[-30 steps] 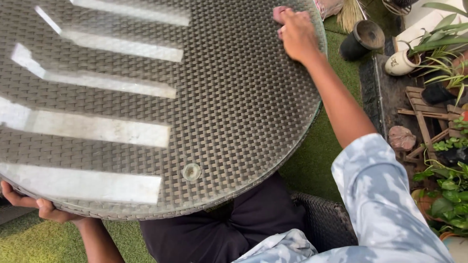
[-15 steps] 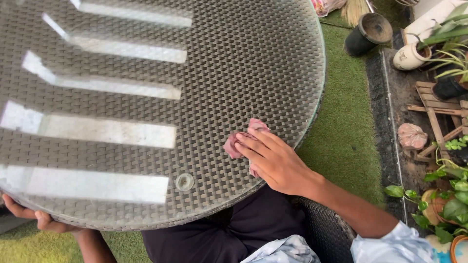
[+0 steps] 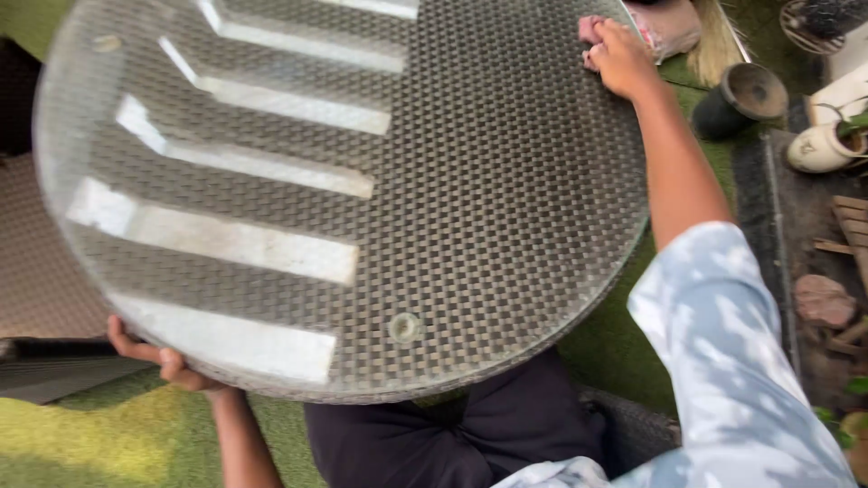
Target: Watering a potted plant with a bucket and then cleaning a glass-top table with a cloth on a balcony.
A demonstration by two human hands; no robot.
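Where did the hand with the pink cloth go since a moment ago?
The right hand slid the pink cloth from the near part of the round glass-topped table out to its far edge, the arm now stretched long. It kept the cloth pressed under it the whole way. The left hand stayed gripping the near rim, and the table has not moved.

1. The right hand (image 3: 622, 59) lies on a cloth (image 3: 592, 36) at the far right edge of the round table (image 3: 506, 208).
2. The left hand (image 3: 163, 361) grips the table's near left rim.
3. A dark pot (image 3: 743, 98) stands on the ground right of the table, with a pale pot (image 3: 821, 149) just right of it.
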